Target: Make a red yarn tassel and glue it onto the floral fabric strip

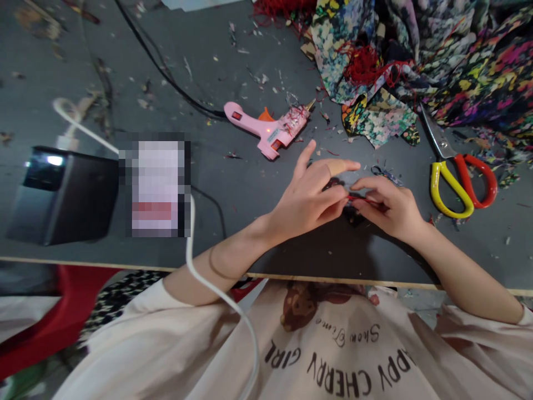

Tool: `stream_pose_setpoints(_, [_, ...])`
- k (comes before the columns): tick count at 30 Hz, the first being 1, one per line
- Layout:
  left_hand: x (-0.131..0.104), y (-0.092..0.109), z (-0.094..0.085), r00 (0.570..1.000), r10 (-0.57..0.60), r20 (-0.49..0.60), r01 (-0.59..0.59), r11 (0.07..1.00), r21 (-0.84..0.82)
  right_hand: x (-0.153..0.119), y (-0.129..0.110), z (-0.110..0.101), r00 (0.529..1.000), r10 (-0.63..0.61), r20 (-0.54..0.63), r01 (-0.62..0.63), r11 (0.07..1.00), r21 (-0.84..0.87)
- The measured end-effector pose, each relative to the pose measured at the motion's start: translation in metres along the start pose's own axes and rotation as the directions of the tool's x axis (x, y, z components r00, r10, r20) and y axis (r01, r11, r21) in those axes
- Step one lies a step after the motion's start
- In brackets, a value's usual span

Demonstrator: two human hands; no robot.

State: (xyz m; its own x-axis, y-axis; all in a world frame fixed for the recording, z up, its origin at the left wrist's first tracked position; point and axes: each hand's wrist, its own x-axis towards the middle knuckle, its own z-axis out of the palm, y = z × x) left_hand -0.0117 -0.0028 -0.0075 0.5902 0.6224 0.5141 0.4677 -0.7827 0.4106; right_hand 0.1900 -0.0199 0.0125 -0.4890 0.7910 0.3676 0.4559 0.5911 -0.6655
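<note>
grey tabletop runs wide on both sides of the hands, ending at a pale front edge that passes under both forearms. between the hands and that edge lies a shadowed stretch of the surface, and more grey shows to the left of the left wrist. the red strand, short and thin, is between the two hands, at their fingertips and a little above the table. the left hand has two fingers stretched out, one wearing a tan plaster, while others bend in to pinch the strand's left end. the right hand is curled, thumb and forefinger closed on the other end. something small and dark sits beneath the fingertips, mostly hidden, so its form cannot be told. just beyond the left hand lies a pink glue gun, its black cord leading to the far left. patterned cloth heaps up at the far right, with a red thread tangle on it, and hems in that side. scissors rest open near the right hand. a white cable crosses before the left forearm, and a phone stands beside a dark box farther left
</note>
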Motion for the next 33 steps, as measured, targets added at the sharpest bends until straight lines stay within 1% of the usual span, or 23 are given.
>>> stream_pose_setpoints(3, [-0.0004,0.0015,0.0010,0.998,-0.056,0.010,0.056,0.993,-0.101,-0.0011,0.0015,0.0014,0.997,-0.040,-0.065,0.039,0.999,-0.015])
stream_pose_setpoints(7, [0.0004,0.0035,0.0004,0.990,-0.105,0.089,0.123,0.966,-0.228,-0.0034,0.0041,0.0044,0.987,-0.108,-0.120,0.094,0.989,-0.111])
stream_pose_setpoints(10, [0.0020,0.0049,-0.0022,0.984,-0.124,0.131,0.157,0.948,-0.277,-0.0047,0.0061,0.0056,0.979,-0.163,-0.119,0.129,0.960,-0.250])
stream_pose_setpoints(12, [0.0029,0.0059,-0.0039,0.976,-0.140,0.165,0.183,0.942,-0.283,-0.0049,0.0070,0.0058,0.973,-0.203,-0.109,0.155,0.927,-0.342])
stream_pose_setpoints(14, [0.0033,0.0064,-0.0047,0.972,-0.144,0.186,0.191,0.944,-0.268,-0.0047,0.0073,0.0060,0.969,-0.226,-0.100,0.169,0.901,-0.399])
stream_pose_setpoints(16, [0.0028,0.0060,-0.0041,0.977,-0.124,0.171,0.162,0.959,-0.232,-0.0042,0.0069,0.0063,0.968,-0.233,-0.095,0.173,0.891,-0.420])
stream_pose_setpoints(19, [0.0007,0.0037,-0.0008,0.991,-0.070,0.113,0.087,0.985,-0.151,-0.0035,0.0053,0.0071,0.968,-0.233,-0.091,0.175,0.892,-0.416])
stream_pose_setpoints(22, [-0.0017,0.0006,0.0031,0.998,-0.030,0.062,0.034,0.996,-0.077,-0.0028,0.0034,0.0076,0.970,-0.224,-0.093,0.174,0.908,-0.380])
stream_pose_setpoints(26, [-0.0032,-0.0018,0.0050,1.000,0.005,0.007,-0.005,1.000,0.009,-0.0017,0.0009,0.0075,0.976,-0.195,-0.098,0.153,0.932,-0.329])
stream_pose_setpoints(29, [-0.0023,-0.0011,0.0027,1.000,0.018,-0.016,-0.018,1.000,0.015,-0.0011,-0.0005,0.0072,0.981,-0.169,-0.100,0.131,0.941,-0.311])
stream_pose_setpoints(33, [-0.0005,0.0008,-0.0013,1.000,0.011,-0.020,-0.011,1.000,0.002,-0.0012,-0.0008,0.0076,0.983,-0.152,-0.100,0.116,0.948,-0.296])
